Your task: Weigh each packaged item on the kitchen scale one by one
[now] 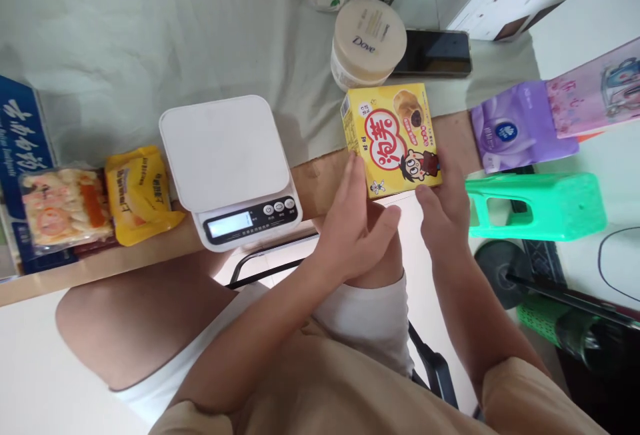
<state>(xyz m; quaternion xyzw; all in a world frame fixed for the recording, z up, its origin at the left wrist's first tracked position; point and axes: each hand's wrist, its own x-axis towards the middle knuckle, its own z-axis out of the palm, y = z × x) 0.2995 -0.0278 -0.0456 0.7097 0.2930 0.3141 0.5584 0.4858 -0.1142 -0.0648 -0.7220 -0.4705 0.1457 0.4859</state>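
A yellow cream puff box (390, 138) with a cartoon figure is at the table's front edge, between my two hands. My left hand (353, 222) presses its fingers along the box's left side, its thumb standing away from the box. My right hand (447, 205) grips the lower right corner, thumb at the bottom edge and fingers along the right side, partly hidden. To the left lies a white kitchen scale (225, 152) with a lit display and a bare platform.
Left of the scale are a yellow snack packet (140, 195), a clear-wrapped food pack (65, 212) and a blue package (23, 115). Behind the box stand a Dove jar (370, 42) and a phone (435, 53). At right are a purple tissue pack (520, 125) and a green plastic holder (560, 205).
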